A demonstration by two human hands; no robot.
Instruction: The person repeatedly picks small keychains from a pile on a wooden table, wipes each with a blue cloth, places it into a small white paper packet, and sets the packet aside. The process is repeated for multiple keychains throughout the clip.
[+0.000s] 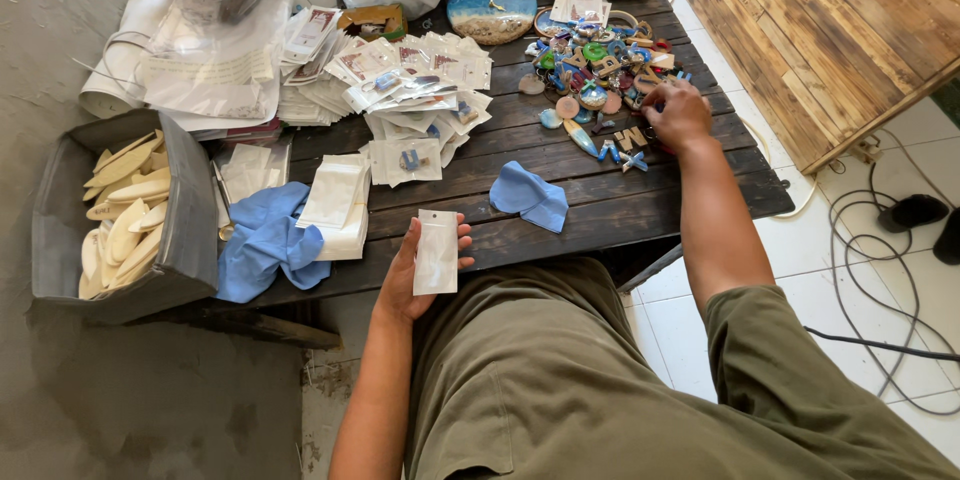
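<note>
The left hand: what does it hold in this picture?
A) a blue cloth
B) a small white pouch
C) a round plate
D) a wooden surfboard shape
B: the left hand holds a small white pouch upright over the near edge of the dark wooden table, while the blue cloth lies apart on the table and the right hand reaches into the pile of colourful trinkets.

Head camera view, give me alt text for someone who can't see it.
A person's left hand holds an empty white pouch while the right hand reaches into a pile of colourful trinkets on a dark wooden table.
</note>
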